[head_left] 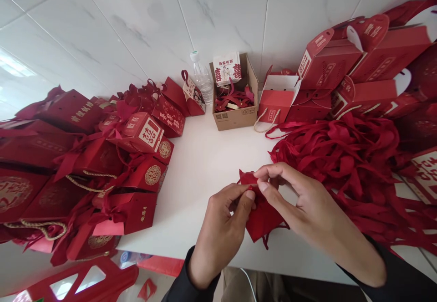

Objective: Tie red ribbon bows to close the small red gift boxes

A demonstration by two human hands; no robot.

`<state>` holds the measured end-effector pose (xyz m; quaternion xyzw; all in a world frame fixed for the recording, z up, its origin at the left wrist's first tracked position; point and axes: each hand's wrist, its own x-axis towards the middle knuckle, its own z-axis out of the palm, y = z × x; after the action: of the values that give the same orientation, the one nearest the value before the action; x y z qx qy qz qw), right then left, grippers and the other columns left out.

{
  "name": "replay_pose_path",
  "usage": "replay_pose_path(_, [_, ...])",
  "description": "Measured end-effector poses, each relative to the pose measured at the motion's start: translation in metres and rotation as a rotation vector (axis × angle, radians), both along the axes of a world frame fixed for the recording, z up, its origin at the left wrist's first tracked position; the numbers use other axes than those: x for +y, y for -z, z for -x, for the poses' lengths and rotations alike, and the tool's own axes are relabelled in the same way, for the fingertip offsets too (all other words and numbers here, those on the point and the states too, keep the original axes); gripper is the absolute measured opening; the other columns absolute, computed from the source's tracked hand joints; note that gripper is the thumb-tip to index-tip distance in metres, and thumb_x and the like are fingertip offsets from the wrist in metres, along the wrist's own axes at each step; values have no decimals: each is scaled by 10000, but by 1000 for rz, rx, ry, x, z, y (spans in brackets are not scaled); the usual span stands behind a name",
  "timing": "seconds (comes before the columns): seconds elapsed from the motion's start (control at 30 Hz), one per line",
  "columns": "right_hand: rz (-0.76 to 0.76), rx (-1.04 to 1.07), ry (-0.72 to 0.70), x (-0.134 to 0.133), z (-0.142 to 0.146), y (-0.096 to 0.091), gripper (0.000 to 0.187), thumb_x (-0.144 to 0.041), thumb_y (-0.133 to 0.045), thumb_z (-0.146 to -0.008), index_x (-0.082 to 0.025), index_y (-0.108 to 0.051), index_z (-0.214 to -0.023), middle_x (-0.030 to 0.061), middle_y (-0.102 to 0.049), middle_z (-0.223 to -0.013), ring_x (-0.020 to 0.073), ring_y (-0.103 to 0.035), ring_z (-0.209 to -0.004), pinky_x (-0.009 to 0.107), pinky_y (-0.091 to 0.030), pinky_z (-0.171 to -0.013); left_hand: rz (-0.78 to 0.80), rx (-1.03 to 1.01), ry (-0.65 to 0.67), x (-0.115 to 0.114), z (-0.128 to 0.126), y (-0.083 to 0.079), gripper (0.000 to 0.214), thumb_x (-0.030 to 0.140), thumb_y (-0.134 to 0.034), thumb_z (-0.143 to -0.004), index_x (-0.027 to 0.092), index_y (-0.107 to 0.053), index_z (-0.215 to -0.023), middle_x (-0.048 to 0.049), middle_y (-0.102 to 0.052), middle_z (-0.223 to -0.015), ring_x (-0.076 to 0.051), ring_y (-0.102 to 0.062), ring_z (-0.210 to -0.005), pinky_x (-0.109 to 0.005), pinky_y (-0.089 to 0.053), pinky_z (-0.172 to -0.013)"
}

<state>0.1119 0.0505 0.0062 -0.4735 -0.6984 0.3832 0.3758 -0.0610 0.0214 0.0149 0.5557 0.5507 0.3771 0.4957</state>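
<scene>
Small red box (264,220) at five o'clock, between hands.
Left hand (223,222) pinches its top; right hand (305,197) nearly closes its fingertips (hold hidden, cannot tell). Heaped ribbons (341,156) crowd three o'clock; stacked boxes (20,192), partly cut off, nine.

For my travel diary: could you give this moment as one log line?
left hand: pinching red box | right hand: at its top | red ribbons: heaped, right

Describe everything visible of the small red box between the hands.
The small red box looks like paperboard, plain on its visible face, with a dark red cord hanging at its lower end. It sits askew near the white table's front edge. The left hand pinches its upper part; the right hand's fingertips are there too. Both hide much; whether it is closed is unclear.
</scene>
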Motion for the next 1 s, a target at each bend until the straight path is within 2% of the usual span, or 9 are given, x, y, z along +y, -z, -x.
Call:
replay_pose_path(0.1, [77,3,-11,2,-1,-2,80,-370,-578,-1039,-316,-635,-1058,-49,-731,-962,136,-701,-871,231,-559,-765,-38,33,36,0,1,-1,351,337,-512,-1053,179,-652,-773,-20,-634,-792,-134,-506,-699,-269,-397,-645])
replay_pose_path(0.23, [117,-36,-39,2,-1,-5,60,-316,-582,-1005,-304,-638,-1026,-47,-710,-891,138,-685,-802,234,-561,-719,-56,49,66,-2,1,-3,332,317,-488,-1069,182,-711,-863,-11,-619,-795,-138,-499,-715,-275,-401,-674])
replay_pose_path(0.37, [124,-54,-42,1,-2,-6,87,-344,-560,-1020,-309,-639,-1026,-38,-727,-923,148,-698,-842,241,-566,-724,-56,42,57,-3,1,-4,329,333,-480,-1076,188,-748,-952,-23,-646,-837,-147,-531,-744,-282,-413,-691])
replay_pose_path(0.47, [130,-59,-30,0,-4,-4,116,-395,-556,-1031,-318,-640,-1051,-34,-757,-997,162,-725,-947,256,-575,-770,-45,25,35,-3,1,-3,340,352,-475,-1074,183,-749,-966,-27,-639,-824,-151,-531,-734,-286,-419,-682])
replay_pose_path(0.53, [94,-87,-27,0,-4,-3,101,-361,-588,-1002,-316,-636,-1077,-32,-764,-1024,167,-730,-976,273,-576,-807,-38,14,8,-3,0,-2,353,366,-469,-1072,176,-746,-961,-28,-630,-810,-150,-520,-714,-288,-418,-669])
replay_pose_path(0.63, [38,-128,-40,-1,-3,-3,136,-251,-592,-942,-291,-636,-1065,-22,-763,-966,169,-734,-901,294,-579,-800,-26,1,-27,-2,0,-1,378,401,-473,-1070,170,-743,-941,-23,-616,-785,-143,-498,-680,-287,-411,-647])
replay_pose_path(0.73, [-16,-158,-35,-2,-2,-5,123,-234,-556,-963,-280,-651,-1025,0,-761,-967,180,-732,-896,317,-578,-776,-19,-10,-33,-1,0,0,400,429,-485,-1067,167,-741,-906,-16,-603,-751,-139,-483,-656,-285,-409,-640])
replay_pose_path(0.83, [-99,-170,-57,-3,-1,-5,128,-228,-538,-992,-283,-653,-1005,13,-750,-995,195,-723,-944,355,-574,-816,-20,-21,-43,-1,0,0,401,435,-494,-1067,165,-744,-906,0,-566,-693,-141,-478,-645,-283,-410,-640])
replay_pose_path(1.0, [-187,-186,-58,-2,0,4,98,-217,-580,-971,-277,-631,-1029,38,-744,-998,244,-713,-957,435,-575,-836,-15,-36,-55,-1,-2,1,394,416,-477,-1078,168,-758,-957,16,-511,-628,-156,-505,-676,-287,-436,-690])
